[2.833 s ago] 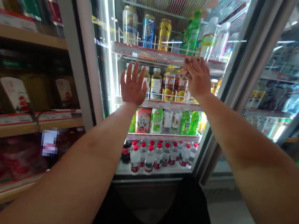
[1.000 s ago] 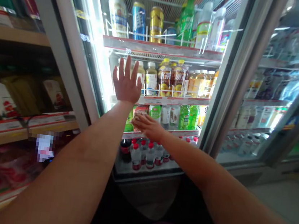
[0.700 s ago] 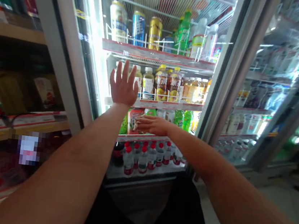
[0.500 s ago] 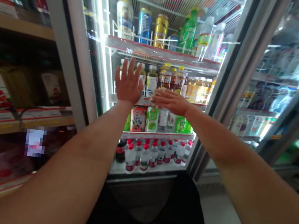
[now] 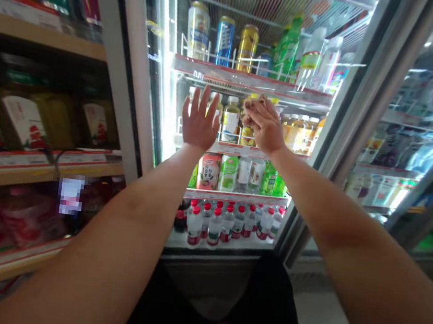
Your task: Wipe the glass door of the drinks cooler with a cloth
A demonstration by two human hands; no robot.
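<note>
My left hand (image 5: 200, 123) is raised with its fingers spread, palm toward the glass front of a lit drinks fridge. It looks flat against the glass, though the contact itself is hidden. My right hand (image 5: 267, 128) has its fingers over a crumpled beige and brown cloth (image 5: 250, 108), level with the middle shelf. Behind my hands stand a bottle with a pale label (image 5: 230, 119) and several amber drinks (image 5: 298, 132). The cloth and right hand cover part of the bottles there.
Cans (image 5: 224, 41) and green bottles (image 5: 290, 47) fill the upper shelf. Cartons (image 5: 209, 171) stand lower, above red-capped water bottles (image 5: 214, 227). A wooden shelf (image 5: 38, 34) with bottles runs along the left. A metal door frame (image 5: 371, 91) borders the right.
My right hand has moved up with the cloth and tilted, from the middle shelf's lower edge to bottle-cap height. My left hand keeps its spread pose. The view has shifted slightly.
</note>
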